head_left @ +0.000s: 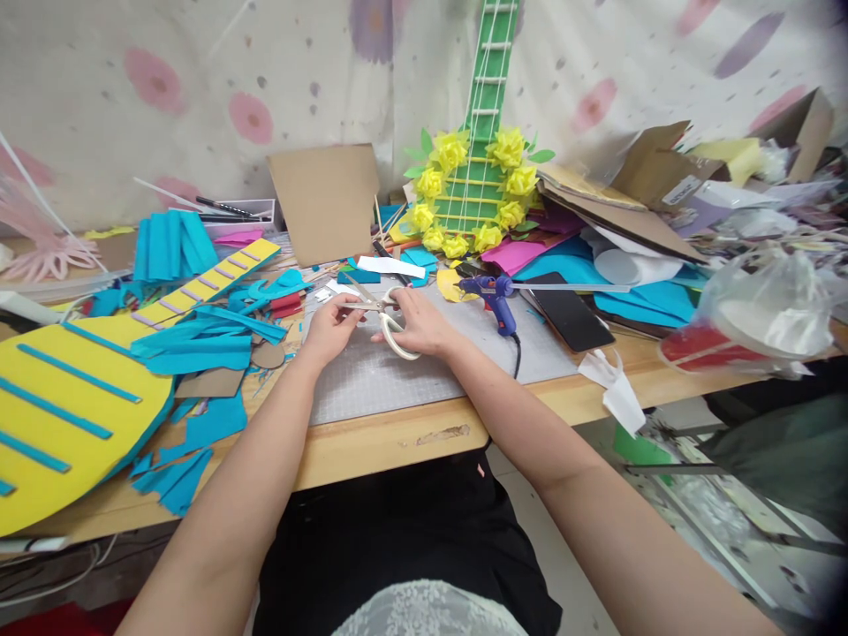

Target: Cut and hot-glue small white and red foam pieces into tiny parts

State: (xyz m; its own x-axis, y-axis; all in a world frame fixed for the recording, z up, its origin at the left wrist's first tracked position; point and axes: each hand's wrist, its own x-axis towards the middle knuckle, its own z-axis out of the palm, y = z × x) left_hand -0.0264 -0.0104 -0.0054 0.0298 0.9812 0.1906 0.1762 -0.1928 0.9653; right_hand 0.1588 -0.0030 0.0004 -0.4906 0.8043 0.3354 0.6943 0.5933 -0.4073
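Note:
My right hand (417,322) grips a pair of scissors (398,346) by the white handles, with the blades spread apart and pointing left. Close to the blades, my left hand (332,327) is closed in a pinch. Whatever lies between its fingertips is too small to make out. Both hands are above a grey cutting mat (377,389). Small white paper scraps (333,290) lie just beyond the left hand, and a white strip (384,266) rests behind the scissors. To the right of my right hand is a blue glue gun (498,305) with a clear glue stick.
A yellow guitar-shaped craft (86,380) and blue paper pieces (212,428) cover the left side. A green guitar craft with yellow flowers (487,177) stands behind. On the right are a phone (573,314), a bagged red cup (695,340) and piled cardboard (623,212).

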